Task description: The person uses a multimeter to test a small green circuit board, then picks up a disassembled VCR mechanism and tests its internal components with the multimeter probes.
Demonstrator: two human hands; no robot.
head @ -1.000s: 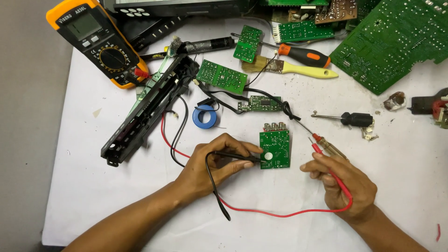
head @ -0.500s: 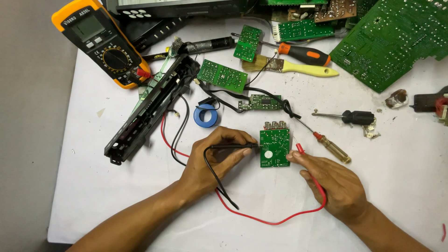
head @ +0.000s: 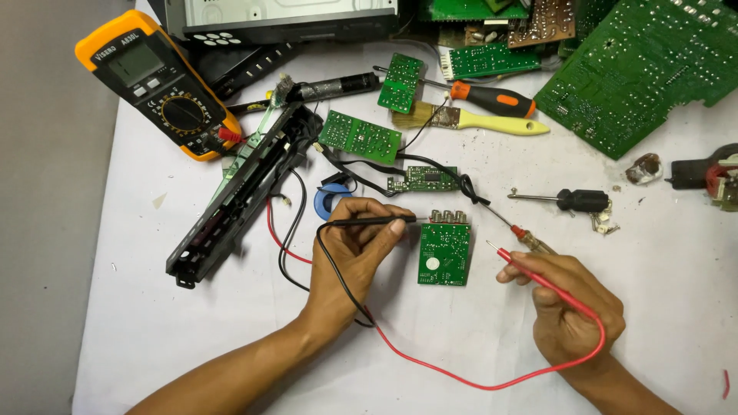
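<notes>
A small green circuit board (head: 444,253) with three round sockets along its top edge lies flat on the white table (head: 192,323). My left hand (head: 355,250) grips a black test probe (head: 380,220) whose tip reaches the board's top left corner. My right hand (head: 573,307) holds a red test probe (head: 530,270) to the right of the board, its metal tip lifted clear of it. Black and red leads run from the probes back to the yellow multimeter (head: 157,84) at the far left.
A long black plastic panel (head: 242,192) lies left of my hands beside a blue tape roll (head: 329,204). Behind the board lie several smaller green boards (head: 360,137), a yellow-handled brush (head: 473,119), two screwdrivers (head: 561,200), and a large green board (head: 646,61) at the back right.
The red probe has drawn away to the right, off the small board. My left hand has shifted the black probe up to the board's top left corner. The view has shifted slightly.
</notes>
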